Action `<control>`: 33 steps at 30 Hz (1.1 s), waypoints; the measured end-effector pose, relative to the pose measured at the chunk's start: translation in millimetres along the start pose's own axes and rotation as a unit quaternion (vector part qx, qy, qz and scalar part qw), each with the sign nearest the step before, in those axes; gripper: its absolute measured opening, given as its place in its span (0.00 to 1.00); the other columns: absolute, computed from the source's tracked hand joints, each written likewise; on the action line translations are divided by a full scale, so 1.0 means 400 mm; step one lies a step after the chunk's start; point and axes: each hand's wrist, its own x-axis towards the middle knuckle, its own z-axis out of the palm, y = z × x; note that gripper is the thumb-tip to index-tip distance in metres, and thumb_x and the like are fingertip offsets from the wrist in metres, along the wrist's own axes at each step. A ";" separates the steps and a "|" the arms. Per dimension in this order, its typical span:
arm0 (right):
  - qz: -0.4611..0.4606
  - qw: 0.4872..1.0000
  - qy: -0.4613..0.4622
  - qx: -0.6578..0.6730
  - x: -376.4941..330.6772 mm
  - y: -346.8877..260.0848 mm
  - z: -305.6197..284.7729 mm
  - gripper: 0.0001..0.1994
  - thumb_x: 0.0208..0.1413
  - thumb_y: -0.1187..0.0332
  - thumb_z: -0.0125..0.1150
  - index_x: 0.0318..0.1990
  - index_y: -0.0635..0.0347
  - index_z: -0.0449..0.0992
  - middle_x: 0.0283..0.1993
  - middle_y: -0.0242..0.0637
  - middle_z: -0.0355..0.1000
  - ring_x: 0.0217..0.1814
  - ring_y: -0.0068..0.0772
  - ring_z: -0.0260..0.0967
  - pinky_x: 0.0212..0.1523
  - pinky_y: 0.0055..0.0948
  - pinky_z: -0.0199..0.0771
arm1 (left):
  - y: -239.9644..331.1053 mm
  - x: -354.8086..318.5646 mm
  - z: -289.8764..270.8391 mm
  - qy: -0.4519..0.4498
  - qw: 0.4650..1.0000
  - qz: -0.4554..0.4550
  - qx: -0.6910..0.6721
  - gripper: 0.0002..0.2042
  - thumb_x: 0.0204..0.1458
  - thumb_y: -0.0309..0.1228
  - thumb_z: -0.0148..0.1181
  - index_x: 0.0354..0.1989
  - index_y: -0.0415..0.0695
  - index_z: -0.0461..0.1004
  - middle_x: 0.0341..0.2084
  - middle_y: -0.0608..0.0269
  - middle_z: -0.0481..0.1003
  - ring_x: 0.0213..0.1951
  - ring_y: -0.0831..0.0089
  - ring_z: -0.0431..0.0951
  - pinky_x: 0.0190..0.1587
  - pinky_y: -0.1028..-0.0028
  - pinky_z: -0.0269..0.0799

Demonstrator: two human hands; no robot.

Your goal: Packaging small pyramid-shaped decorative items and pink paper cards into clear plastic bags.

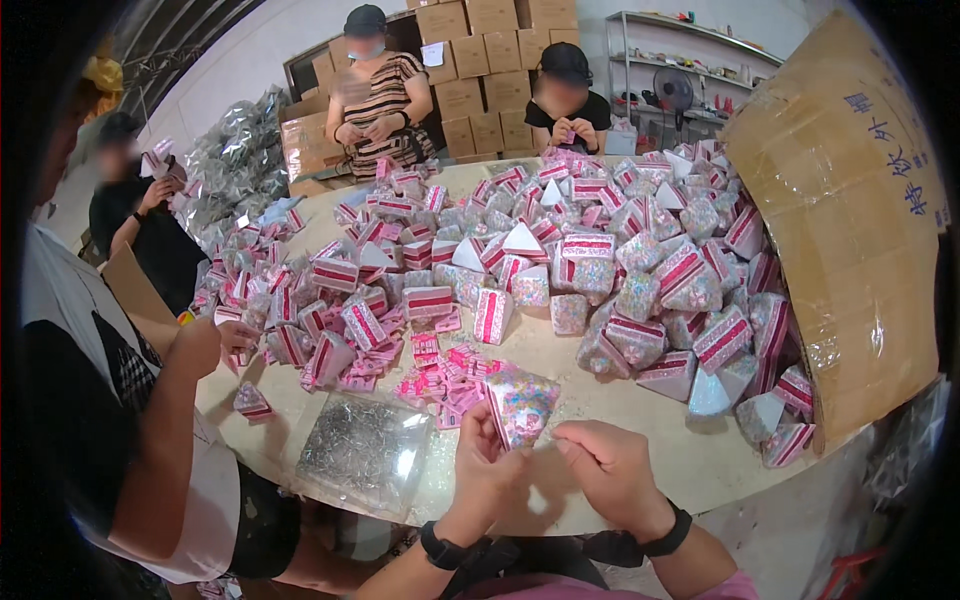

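My left hand (487, 472) is closed around a cake-slice-shaped piece (522, 406) covered in pastel sprinkles, raised above the near edge of the table. Just to its right, my right hand (612, 476) has its fingers curled, with thumb and forefinger pinched together. Whatever that pinch holds, if anything, is too small to make out. Beyond the held piece lies a loose heap of small pink cards (440, 380). Left of my left hand, a shallow clear plastic tray (418, 462) holds many thin, clear strands.
A large pile of similar cake slices (520, 240) spreads across the table. A big cardboard sheet (830, 220) walls off the right side. A co-worker's arm (175, 430) reaches in at left; other people stand around the far side. Stacked cartons (480, 90) rise behind.
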 end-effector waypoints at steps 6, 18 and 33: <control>-0.016 0.999 0.003 -0.031 0.003 0.001 0.001 0.06 0.52 0.75 0.56 0.36 0.68 0.76 0.32 0.46 0.75 0.32 0.40 0.74 0.34 0.29 0.72 | 0.000 -0.007 0.011 0.008 0.999 0.025 0.021 0.32 0.40 0.15 0.56 0.57 0.39 0.52 0.49 0.58 0.64 0.50 0.73 0.68 0.53 0.73 0.65; -0.063 0.990 0.000 -0.126 0.003 0.010 0.002 0.05 0.50 0.77 0.57 0.35 0.66 0.74 0.28 0.45 0.72 0.30 0.46 0.72 0.30 0.34 0.71 | -0.008 -0.012 0.011 0.011 0.997 0.063 0.051 0.35 0.38 0.15 0.59 0.58 0.40 0.51 0.50 0.58 0.62 0.53 0.71 0.66 0.57 0.71 0.62; -0.094 0.974 0.008 -0.205 -0.007 0.030 0.007 0.06 0.47 0.79 0.58 0.34 0.64 0.73 0.26 0.44 0.70 0.27 0.46 0.70 0.27 0.36 0.69 | -0.034 -0.022 -0.007 0.058 0.918 0.211 0.330 0.36 0.39 0.20 0.63 0.60 0.34 0.51 0.49 0.54 0.61 0.49 0.69 0.66 0.53 0.72 0.64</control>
